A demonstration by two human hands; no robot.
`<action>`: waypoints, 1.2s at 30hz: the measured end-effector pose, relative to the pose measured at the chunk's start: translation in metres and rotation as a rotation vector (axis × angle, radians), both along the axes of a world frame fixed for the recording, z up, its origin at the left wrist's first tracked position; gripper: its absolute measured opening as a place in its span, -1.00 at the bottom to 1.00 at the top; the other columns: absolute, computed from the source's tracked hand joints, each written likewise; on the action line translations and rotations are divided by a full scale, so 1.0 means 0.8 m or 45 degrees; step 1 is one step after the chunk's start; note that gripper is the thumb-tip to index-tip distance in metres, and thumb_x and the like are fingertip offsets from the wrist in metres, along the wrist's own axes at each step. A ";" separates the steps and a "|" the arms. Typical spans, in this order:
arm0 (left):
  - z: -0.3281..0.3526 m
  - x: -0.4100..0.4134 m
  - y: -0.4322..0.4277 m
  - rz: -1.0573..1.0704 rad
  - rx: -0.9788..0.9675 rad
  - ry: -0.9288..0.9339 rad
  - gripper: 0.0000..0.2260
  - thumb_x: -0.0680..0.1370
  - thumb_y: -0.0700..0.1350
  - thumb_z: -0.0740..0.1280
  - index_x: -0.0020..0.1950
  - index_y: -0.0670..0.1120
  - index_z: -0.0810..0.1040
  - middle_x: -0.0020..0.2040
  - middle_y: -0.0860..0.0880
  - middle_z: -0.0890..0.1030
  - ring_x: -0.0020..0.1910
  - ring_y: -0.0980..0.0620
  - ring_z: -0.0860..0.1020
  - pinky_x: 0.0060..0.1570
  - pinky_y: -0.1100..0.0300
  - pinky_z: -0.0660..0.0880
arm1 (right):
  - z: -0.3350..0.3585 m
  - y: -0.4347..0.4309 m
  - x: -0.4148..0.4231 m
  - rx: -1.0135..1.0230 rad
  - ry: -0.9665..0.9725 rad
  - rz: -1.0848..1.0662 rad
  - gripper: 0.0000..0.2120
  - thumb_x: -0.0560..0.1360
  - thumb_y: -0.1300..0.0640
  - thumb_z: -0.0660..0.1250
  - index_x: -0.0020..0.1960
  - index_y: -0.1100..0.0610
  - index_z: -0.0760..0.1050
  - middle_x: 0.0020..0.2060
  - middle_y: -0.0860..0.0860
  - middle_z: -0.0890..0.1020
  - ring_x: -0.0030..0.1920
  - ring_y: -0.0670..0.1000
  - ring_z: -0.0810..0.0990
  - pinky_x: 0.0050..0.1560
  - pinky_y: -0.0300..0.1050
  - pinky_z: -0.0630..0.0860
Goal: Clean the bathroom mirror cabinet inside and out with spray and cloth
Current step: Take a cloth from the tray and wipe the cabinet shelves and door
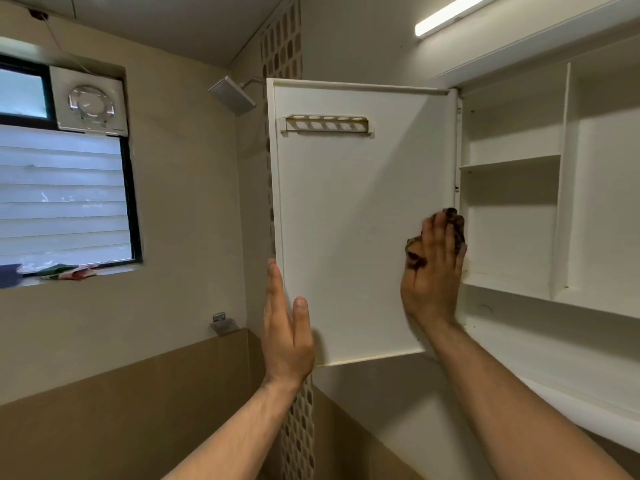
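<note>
The white cabinet door (353, 209) stands swung open to the left, its inner face toward me, with a slotted holder (327, 124) near its top. My left hand (287, 327) steadies the door's free edge at lower left, thumb on the inner face and fingers straight along the edge. My right hand (431, 271) presses a dark patterned cloth (453, 225) flat against the inner face close to the hinge side, fingers straight. The cabinet interior (512, 216) at right shows bare white shelves. No spray bottle is in view.
A shower head (233, 95) juts out behind the door's top left corner. A window with an exhaust fan (91, 102) is at left, with cloths on its sill (69, 271). A tube light (446, 15) runs above the cabinet. A metal wall fitting (223, 323) sits lower left of the door.
</note>
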State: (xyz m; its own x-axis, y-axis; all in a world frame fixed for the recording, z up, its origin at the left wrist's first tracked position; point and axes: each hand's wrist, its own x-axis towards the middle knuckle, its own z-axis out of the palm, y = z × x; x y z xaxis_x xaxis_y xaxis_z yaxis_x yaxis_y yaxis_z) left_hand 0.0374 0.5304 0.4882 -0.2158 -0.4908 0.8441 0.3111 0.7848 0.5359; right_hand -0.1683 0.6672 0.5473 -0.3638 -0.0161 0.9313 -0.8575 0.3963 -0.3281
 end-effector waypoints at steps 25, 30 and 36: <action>-0.080 0.027 0.021 0.007 0.224 -0.112 -0.45 0.69 0.05 0.08 0.68 -0.04 0.15 0.62 0.12 0.24 0.56 0.32 0.20 0.48 0.33 0.20 | -0.170 -0.007 0.149 0.674 0.155 0.581 -0.48 0.40 0.35 0.45 0.34 0.12 0.55 0.32 0.01 0.61 0.36 0.04 0.55 0.35 0.06 0.49; -0.080 0.031 0.020 -0.028 0.247 -0.128 -0.44 0.69 0.07 0.08 0.68 -0.03 0.14 0.64 0.06 0.27 0.59 0.15 0.24 0.53 0.14 0.23 | -0.157 0.070 0.085 0.652 -0.018 0.219 -0.64 0.39 0.45 0.36 0.10 0.15 0.62 0.04 0.02 0.68 0.05 0.09 0.65 0.09 0.06 0.56; -0.083 0.040 0.022 0.017 0.189 -0.214 -0.43 0.69 0.09 0.08 0.69 0.00 0.11 0.65 0.06 0.25 0.57 0.18 0.23 0.47 0.30 0.20 | -0.126 0.104 0.058 0.442 -0.378 -0.192 -0.77 0.49 0.34 0.24 0.04 0.13 0.56 -0.09 0.06 0.65 -0.10 0.14 0.58 -0.03 0.04 0.54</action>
State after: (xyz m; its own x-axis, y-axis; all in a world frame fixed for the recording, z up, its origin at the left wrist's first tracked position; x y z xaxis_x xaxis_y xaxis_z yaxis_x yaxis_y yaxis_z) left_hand 0.0697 0.5483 0.4214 -0.3398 -0.6109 0.7151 0.1981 0.6968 0.6894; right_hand -0.1223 0.7505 0.4463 -0.6357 -0.2344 0.7355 -0.6712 0.6385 -0.3765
